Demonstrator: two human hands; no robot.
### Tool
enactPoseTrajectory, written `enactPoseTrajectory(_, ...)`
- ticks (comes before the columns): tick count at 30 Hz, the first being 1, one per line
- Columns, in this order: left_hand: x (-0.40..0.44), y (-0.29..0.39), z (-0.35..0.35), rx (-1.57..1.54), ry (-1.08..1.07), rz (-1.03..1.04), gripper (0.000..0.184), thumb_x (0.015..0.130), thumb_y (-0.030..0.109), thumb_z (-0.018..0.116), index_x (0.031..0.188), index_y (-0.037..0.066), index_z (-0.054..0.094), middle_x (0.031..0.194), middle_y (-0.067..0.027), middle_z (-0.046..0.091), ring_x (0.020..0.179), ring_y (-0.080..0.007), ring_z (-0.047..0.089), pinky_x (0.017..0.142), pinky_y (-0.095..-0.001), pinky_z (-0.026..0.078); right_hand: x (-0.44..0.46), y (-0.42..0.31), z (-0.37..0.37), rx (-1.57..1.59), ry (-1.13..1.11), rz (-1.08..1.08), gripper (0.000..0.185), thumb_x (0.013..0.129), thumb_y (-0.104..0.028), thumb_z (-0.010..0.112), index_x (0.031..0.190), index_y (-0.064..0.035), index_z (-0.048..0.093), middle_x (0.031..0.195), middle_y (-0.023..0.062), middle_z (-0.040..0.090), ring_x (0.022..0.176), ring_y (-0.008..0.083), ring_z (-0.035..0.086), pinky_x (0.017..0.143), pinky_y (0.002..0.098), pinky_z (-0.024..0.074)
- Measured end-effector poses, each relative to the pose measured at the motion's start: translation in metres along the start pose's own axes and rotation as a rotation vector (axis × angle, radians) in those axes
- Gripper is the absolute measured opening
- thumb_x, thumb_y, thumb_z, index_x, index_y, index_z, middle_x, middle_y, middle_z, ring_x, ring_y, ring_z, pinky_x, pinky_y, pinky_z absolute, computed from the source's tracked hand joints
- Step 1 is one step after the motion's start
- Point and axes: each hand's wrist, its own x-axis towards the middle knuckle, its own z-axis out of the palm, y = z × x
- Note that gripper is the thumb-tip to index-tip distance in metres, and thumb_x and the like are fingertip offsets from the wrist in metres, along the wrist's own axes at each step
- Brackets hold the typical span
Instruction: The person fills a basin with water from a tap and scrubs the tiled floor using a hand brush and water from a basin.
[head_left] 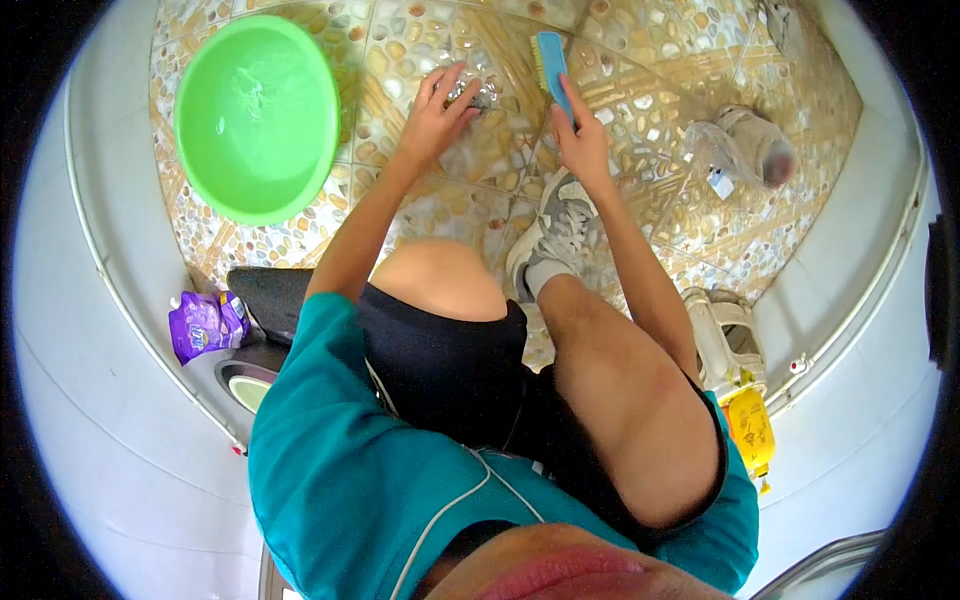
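My right hand (582, 135) is wrapped round the handle of a blue brush (552, 70) whose pale bristles face left. My left hand (438, 118) is spread just above the wet pebble-patterned floor, its fingers apart. By its fingertips is a shiny wet patch (482, 92), too unclear to make out in detail. Left of that hand, a green basin (258, 120) holds some water. My grey and white shoe (562, 225) is on the floor below the brush.
A brown cylindrical object (760, 148) and clear plastic (712, 150) lie at the right. A purple packet (207, 325) is at the left wall. A light-coloured shoe (728, 335) and a yellow packet (750, 428) are at the lower right. White walls curve along both sides.
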Motion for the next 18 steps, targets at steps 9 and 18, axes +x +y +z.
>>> enactPoseTrajectory(9, 0.018, -0.016, 0.025, -0.022, 0.076, -0.034, 0.018, 0.079, 0.003, 0.070, 0.094, 0.000, 0.061, 0.090, -0.0120, 0.061, 0.087, -0.0332, 0.057, 0.075, -0.0418, 0.047, -0.016, 0.011, -0.002, -0.030, -0.006, 0.032, 0.046, 0.097, -0.015, 0.057, 0.142, -0.0159, 0.049, 0.074, 0.0020, 0.058, 0.058, 0.0084, 0.048, 0.055, 0.0259, 0.0425)
enactPoseTrajectory(18, 0.125, -0.036, 0.035, 0.237, 0.194, -0.119, 0.015, 0.088, 0.012, 0.063, 0.099, 0.001, 0.061, 0.127, -0.0182, 0.054, 0.117, -0.0378, 0.051, 0.095, -0.0452, 0.046, -0.010, 0.007, -0.011, -0.047, -0.010, 0.032, 0.048, 0.098, -0.014, 0.055, 0.144, -0.0192, 0.047, 0.070, 0.0009, 0.056, 0.058, 0.0075, 0.048, 0.054, 0.0252, 0.0420)
